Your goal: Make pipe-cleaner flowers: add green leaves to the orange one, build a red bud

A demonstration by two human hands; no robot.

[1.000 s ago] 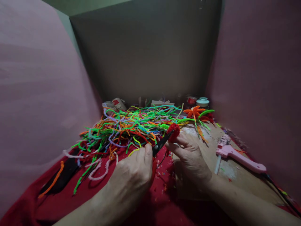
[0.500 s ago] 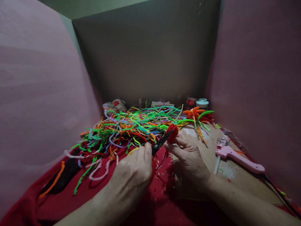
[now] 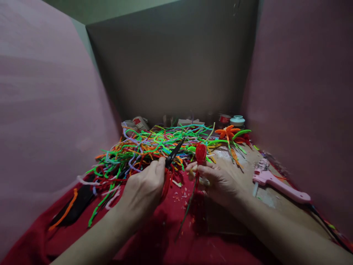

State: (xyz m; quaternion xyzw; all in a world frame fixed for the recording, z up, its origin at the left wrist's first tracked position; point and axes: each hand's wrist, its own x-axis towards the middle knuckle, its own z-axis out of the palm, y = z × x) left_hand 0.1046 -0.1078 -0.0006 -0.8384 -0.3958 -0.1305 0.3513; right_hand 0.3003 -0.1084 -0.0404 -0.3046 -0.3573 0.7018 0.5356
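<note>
My left hand [image 3: 147, 187] is closed round the red handles of a pair of scissors [image 3: 173, 154], whose dark blades point up and away. Between the fingertips of my right hand [image 3: 217, 178] is a red pipe-cleaner flower [image 3: 201, 152], its rounded head upright above the fingers. A thin dark green stem [image 3: 188, 209] hangs down below that hand toward the red cloth. The scissors and the flower are apart. Behind both hands lies a heap of coloured pipe cleaners [image 3: 154, 143].
A pink glue gun [image 3: 281, 186] lies on a brown board [image 3: 292, 217] at the right. Orange pipe-cleaner flowers [image 3: 228, 132] lie at its far end, near a light blue-lidded jar [image 3: 237, 120]. Red cloth [image 3: 154, 239] with small clippings covers the front. Pink panels [image 3: 41, 110] stand at both sides.
The scissors have moved left, away from the red flower. My right hand has turned the flower upright, so its stem now shows below. Small clippings lie on the cloth.
</note>
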